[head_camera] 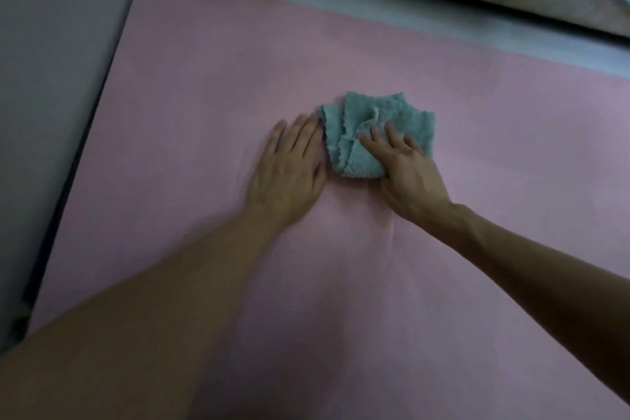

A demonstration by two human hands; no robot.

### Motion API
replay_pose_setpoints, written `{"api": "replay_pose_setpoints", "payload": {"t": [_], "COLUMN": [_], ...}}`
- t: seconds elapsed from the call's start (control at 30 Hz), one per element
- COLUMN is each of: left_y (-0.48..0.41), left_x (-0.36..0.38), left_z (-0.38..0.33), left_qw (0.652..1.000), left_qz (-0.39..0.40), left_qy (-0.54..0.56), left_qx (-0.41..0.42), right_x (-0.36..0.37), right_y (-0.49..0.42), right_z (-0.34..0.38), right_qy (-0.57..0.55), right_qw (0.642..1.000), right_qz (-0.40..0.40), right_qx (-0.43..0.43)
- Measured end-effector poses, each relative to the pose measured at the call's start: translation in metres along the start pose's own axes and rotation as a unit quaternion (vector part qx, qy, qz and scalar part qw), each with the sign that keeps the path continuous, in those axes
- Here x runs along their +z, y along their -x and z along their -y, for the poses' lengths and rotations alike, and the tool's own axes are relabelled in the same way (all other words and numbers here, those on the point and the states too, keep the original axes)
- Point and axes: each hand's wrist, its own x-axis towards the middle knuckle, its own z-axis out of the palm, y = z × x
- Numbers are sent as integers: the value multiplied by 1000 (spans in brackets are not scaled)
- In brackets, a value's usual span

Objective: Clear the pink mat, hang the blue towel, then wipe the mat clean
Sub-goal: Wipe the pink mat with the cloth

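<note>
Pressing flat, fingers straight, the right hand [405,164] rests on the folded teal cloth [375,133]. Left hand [289,167] lies flat and spread on the pink mat [204,78], just beside the cloth.

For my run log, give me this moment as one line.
stage: wiping mat | right hand: pressing flat on teal cloth | left hand: flat on pink mat, beside cloth
</note>
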Motion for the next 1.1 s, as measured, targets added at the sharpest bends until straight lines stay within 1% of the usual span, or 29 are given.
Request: {"api": "replay_pose_setpoints", "payload": {"t": [0.1, 0.23, 0.33, 0.43, 0.53, 0.6, 0.67, 0.73, 0.8, 0.93, 1.03, 1.1], "left_y": [0, -1, 14, 54, 87, 89, 87, 84, 83, 84, 83, 83], "left_x": [-1, -1, -4, 1, 3, 3, 2, 1, -1, -2, -3, -3], "left_z": [1, -2, -14, -32, -45, -46, -43, -43, -46, -47, -47, -48], "left_qw": [1000, 999, 999, 997, 995, 993, 993, 994, 995, 993, 993, 993], "left_qz": [24, 40, 10, -41, -46, -59, -61, -61, -58, -69, -72, -76], "left_qy": [7, 4, 36, 57, 77, 91, 82, 73, 78, 86, 91, 88], "left_qx": [6, 3, -16, 19, 36, 47, 54, 50, 37, 30, 33, 33], "right_x": [21, 46, 45, 41, 45, 52, 62, 73, 83, 89, 80, 72], "right_y": [48, 99, 100, 98, 108, 124, 145, 170, 193, 221, 226, 224], "right_z": [9, 14, 12, 11, 14, 16, 17, 19, 19, 6, -17, -31], "right_qy": [-26, -9, -28, -53, -63, -56, -67, -93, -107, -127, -149, -140], "right_qw": [999, 997, 996, 996, 995, 993, 985, 972, 951, 890, 846, 844], "right_qz": [8, 26, 20, 15, 8, -6, -5, 12, 35, 132, 213, 235], "right_qx": [-34, -77, -80, -75, -76, -105, -156, -216, -289, -418, -465, -462]}}
